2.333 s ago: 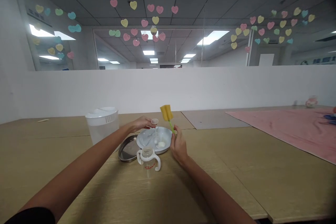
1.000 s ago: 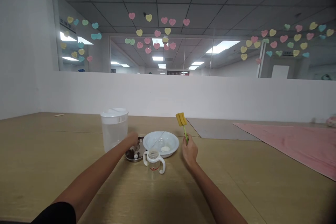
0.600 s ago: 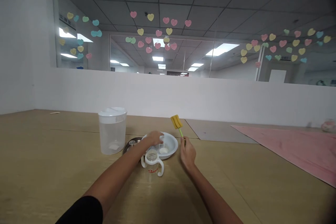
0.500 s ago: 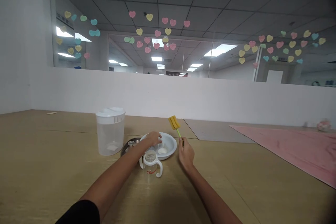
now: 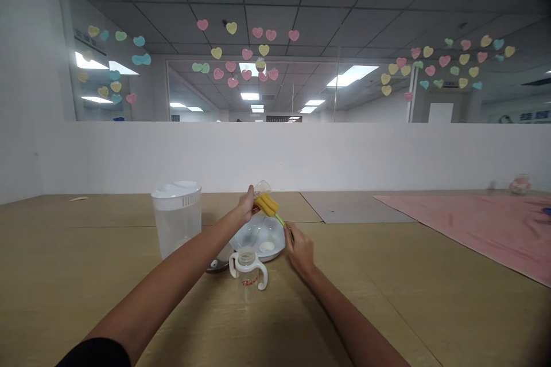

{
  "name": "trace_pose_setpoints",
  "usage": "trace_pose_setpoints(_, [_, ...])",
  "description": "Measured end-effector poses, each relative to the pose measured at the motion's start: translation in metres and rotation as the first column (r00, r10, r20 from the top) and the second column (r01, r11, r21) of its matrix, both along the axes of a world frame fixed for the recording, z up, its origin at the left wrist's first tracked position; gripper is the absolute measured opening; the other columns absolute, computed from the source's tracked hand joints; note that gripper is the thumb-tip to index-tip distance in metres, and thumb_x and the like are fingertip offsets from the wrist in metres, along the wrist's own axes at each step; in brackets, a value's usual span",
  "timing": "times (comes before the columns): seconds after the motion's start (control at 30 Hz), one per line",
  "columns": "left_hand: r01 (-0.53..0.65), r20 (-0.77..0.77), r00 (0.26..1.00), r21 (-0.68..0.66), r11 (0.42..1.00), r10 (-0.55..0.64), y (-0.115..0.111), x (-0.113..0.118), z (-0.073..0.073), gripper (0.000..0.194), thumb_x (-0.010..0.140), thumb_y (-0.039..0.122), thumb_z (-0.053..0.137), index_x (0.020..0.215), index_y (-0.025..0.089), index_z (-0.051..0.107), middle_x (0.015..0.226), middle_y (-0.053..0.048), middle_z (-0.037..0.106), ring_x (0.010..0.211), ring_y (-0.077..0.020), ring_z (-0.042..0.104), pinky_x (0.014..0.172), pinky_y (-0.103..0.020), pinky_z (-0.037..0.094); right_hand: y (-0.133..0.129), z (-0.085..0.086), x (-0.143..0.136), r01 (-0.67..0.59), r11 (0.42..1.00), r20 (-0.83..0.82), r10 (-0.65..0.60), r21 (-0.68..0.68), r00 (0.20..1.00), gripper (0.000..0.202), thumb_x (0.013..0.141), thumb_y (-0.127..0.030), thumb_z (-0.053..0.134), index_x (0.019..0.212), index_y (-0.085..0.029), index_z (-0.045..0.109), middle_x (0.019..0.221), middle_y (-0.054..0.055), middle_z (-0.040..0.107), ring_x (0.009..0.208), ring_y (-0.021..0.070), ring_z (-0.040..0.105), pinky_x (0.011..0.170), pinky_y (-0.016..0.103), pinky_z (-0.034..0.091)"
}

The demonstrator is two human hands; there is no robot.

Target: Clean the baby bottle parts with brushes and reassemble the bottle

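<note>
Yellow sponge brush (image 5: 267, 205) aslant above white bowl (image 5: 278, 241), head against or just beside clear cup (image 5: 262, 186), contact unclear; right hand (image 5: 301, 250), grip curled round the green handle (image 5: 279, 219), presumably leaving the sponge unobstructed; left hand (image 5: 247, 204), grip apparently closed about the cup, perhaps to steady it; bowl beneath could catch drips; handled bottle (image 5: 247, 267) upright in front; bench (image 5: 353, 275) wood-toned, pink cloth (image 5: 465, 229) to the right; white wall (image 5: 275, 155), paper hearts (image 5: 247, 54) on glass above.
</note>
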State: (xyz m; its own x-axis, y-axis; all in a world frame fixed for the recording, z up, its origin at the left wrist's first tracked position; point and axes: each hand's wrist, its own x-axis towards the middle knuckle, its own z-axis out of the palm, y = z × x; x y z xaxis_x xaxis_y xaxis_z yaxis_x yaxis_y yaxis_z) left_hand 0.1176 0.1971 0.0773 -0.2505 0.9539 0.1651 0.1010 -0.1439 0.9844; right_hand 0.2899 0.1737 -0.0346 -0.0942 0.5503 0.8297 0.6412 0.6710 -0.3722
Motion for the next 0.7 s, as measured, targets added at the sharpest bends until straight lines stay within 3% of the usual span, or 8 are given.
trace_pose_setpoints(0.13, [-0.109,-0.023,0.994,0.028,0.994,0.11,-0.007,-0.003,-0.002,0.057,0.093,0.049,0.017,0.113,0.008,0.051,0.101,-0.013,0.062,0.077,-0.0121,0.06,0.064,-0.02,0.048,-0.003,0.002,0.0,-0.026,1.0,-0.118,0.026,0.006,0.993,0.038,0.092,-0.034,0.031,0.103,-0.016,0.062,0.093,0.007,0.068,0.08,0.0162,0.064,0.072,0.024,0.045])
trace_pose_setpoints(0.23, [-0.15,-0.11,0.981,0.09,0.985,0.16,-0.015,-0.006,0.0,0.059,0.092,0.052,0.019,0.111,0.008,0.054,0.097,-0.013,0.063,0.075,-0.0138,0.059,0.062,-0.021,0.046,-0.003,0.003,0.0,0.02,0.999,-0.138,-0.024,-0.032,0.99,0.04,0.092,-0.035,0.029,0.105,-0.016,0.061,0.092,0.007,0.068,0.078,0.0168,0.064,0.071,0.024,0.046])
trace_pose_setpoints(0.37, [-0.041,-0.286,0.953,0.211,0.977,0.102,-0.028,0.004,0.007,0.042,0.084,0.051,0.045,0.091,0.015,0.065,0.088,-0.007,0.066,0.083,-0.0182,0.058,0.072,-0.024,0.045,-0.001,0.001,0.0,0.056,0.996,0.025,-0.055,-0.064,0.998,0.039,0.091,-0.034,0.031,0.108,-0.018,0.062,0.098,0.007,0.068,0.079,0.0174,0.064,0.07,0.024,0.045])
trace_pose_setpoints(0.47, [0.092,-0.415,0.909,0.27,0.958,0.03,-0.034,0.015,0.016,0.028,0.076,0.043,0.06,0.085,0.017,0.067,0.087,-0.005,0.066,0.093,-0.0203,0.056,0.081,-0.025,0.043,0.002,-0.001,0.003,0.089,0.996,0.008,-0.089,0.007,0.996,0.041,0.092,-0.033,0.03,0.109,-0.015,0.062,0.102,0.009,0.067,0.081,0.0174,0.064,0.072,0.025,0.045])
trace_pose_setpoints(0.6, [0.283,-0.581,0.809,0.256,0.924,-0.086,-0.034,0.015,0.023,0.025,0.082,0.027,0.053,0.104,0.018,0.062,0.101,-0.007,0.063,0.088,-0.0166,0.059,0.075,-0.025,0.047,0.004,0.0,0.008,0.13,0.991,-0.009,-0.13,0.031,0.992,0.042,0.093,-0.033,0.028,0.108,-0.013,0.062,0.099,0.01,0.067,0.08,0.0173,0.063,0.07,0.025,0.045])
trace_pose_setpoints(0.7, [0.217,-0.556,0.829,0.21,0.953,-0.066,-0.031,0.002,0.019,0.029,0.088,0.027,0.042,0.112,0.018,0.055,0.108,-0.008,0.061,0.087,-0.0141,0.061,0.068,-0.022,0.049,0.003,0.002,0.007,0.115,0.993,0.028,-0.116,0.031,0.993,0.04,0.092,-0.032,0.029,0.107,-0.014,0.062,0.098,0.009,0.067,0.079,0.0163,0.063,0.07,0.023,0.044])
